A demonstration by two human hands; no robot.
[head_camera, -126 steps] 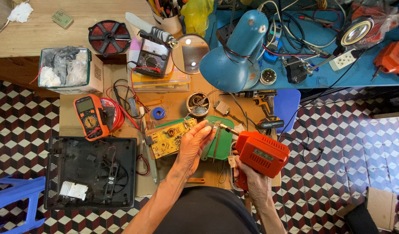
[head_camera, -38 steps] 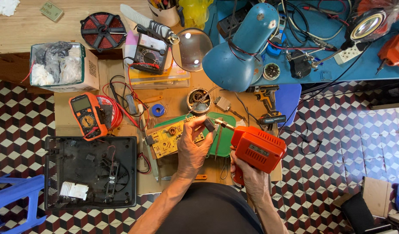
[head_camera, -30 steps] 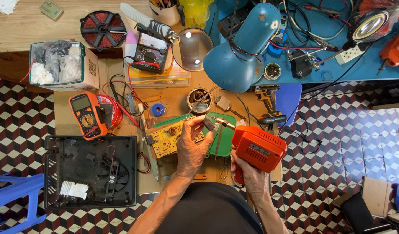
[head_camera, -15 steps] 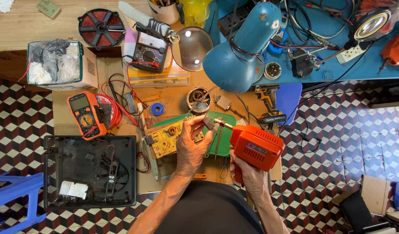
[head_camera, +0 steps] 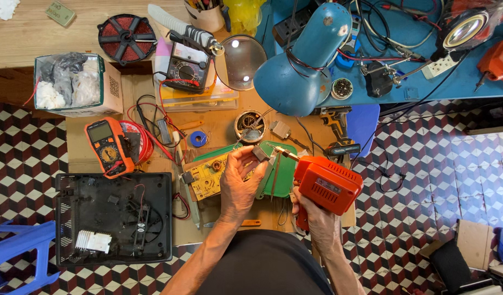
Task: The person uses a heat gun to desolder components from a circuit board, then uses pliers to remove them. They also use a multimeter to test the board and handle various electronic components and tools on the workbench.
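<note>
Just soldering gun (head_camera: 328,184) beside hands

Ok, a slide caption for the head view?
Left hand pinches a small part by the yellow circuit board; right hand grips an orange soldering gun.

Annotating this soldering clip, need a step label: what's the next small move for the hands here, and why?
Probably bring the tip of the orange soldering gun onto the small part pinched by the left hand. The right hand grips the gun's handle, its tip points at that part just short of it, above the yellow circuit board. Contact is hard to judge.
</note>
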